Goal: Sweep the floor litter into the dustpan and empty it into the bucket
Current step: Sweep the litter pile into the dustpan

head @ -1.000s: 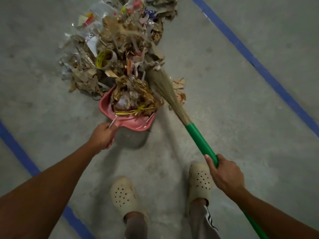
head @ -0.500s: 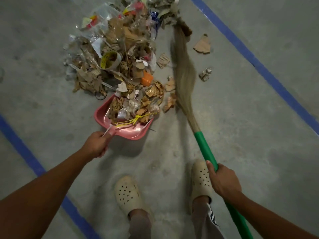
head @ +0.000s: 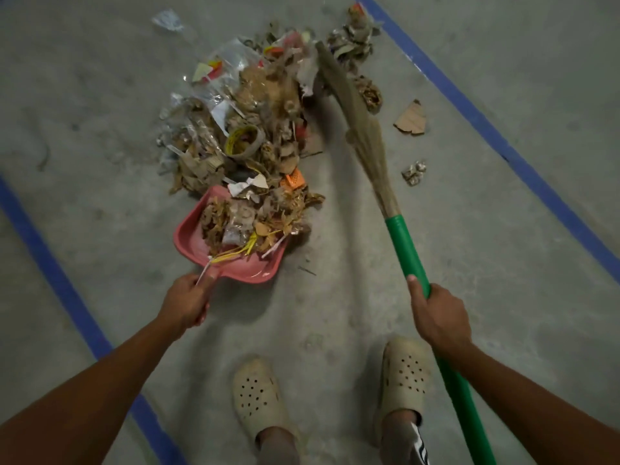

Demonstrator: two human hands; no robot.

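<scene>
- Left arm stretches forward and down; the left hand [head: 186, 303] wraps its fingers tightly round the handle of a pink plastic dustpan [head: 191, 239], low on the grey concrete floor [head: 503, 263].
- Right arm reaches forward; the right hand [head: 439, 317] clasps the green-handled, straw-bristled broom [head: 407, 250], thumb laid along the shaft, bristles against the pile's far right side.
- A heap of cardboard scraps, plastic film and paper litter [head: 255, 129] spills into the dustpan's mouth, between two blue floor lines [head: 469, 112].
</scene>
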